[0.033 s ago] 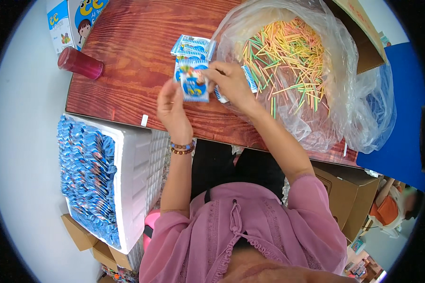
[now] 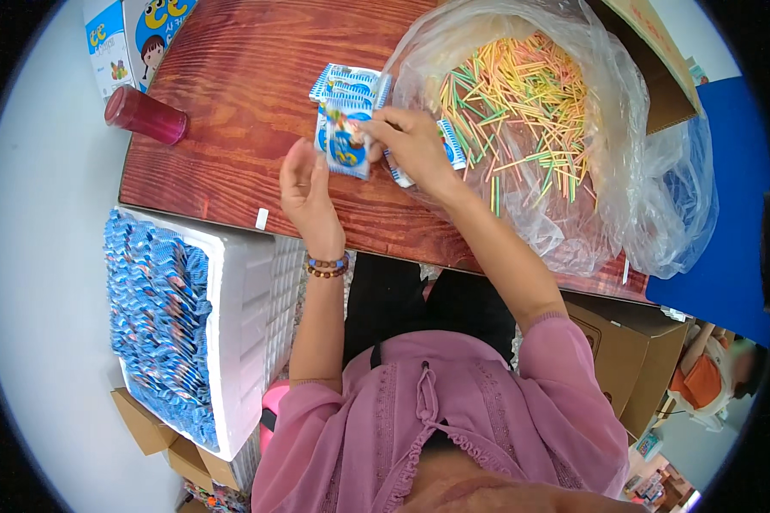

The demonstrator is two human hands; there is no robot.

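Observation:
My right hand [image 2: 415, 154] pinches the right edge of a small blue-and-white packet [image 2: 348, 156], which looks slightly blurred. My left hand [image 2: 310, 197], with a beaded bracelet at the wrist, is just left of that packet, thumb and fingers apart and nothing in them. Behind the held packet, more packets of the same kind [image 2: 351, 81] lie in a small pile on the table. Another packet [image 2: 451, 144] lies partly hidden under my right hand, beside a large clear plastic bag [image 2: 522, 231] of thin pink, yellow and green sticks [image 2: 530, 94].
On the red-brown wooden table [image 2: 239, 77] a pink-red jar [image 2: 145, 115] stands at the left edge. A white foam box [image 2: 239, 333] packed with blue packets [image 2: 158, 316] sits at the left. Cardboard boxes [image 2: 646, 359] are at the lower right; a blue panel [image 2: 727, 256] rises beyond.
My left hand has drawn slightly left, away from the packet. The packet in my right hand has tilted and shifted a little left.

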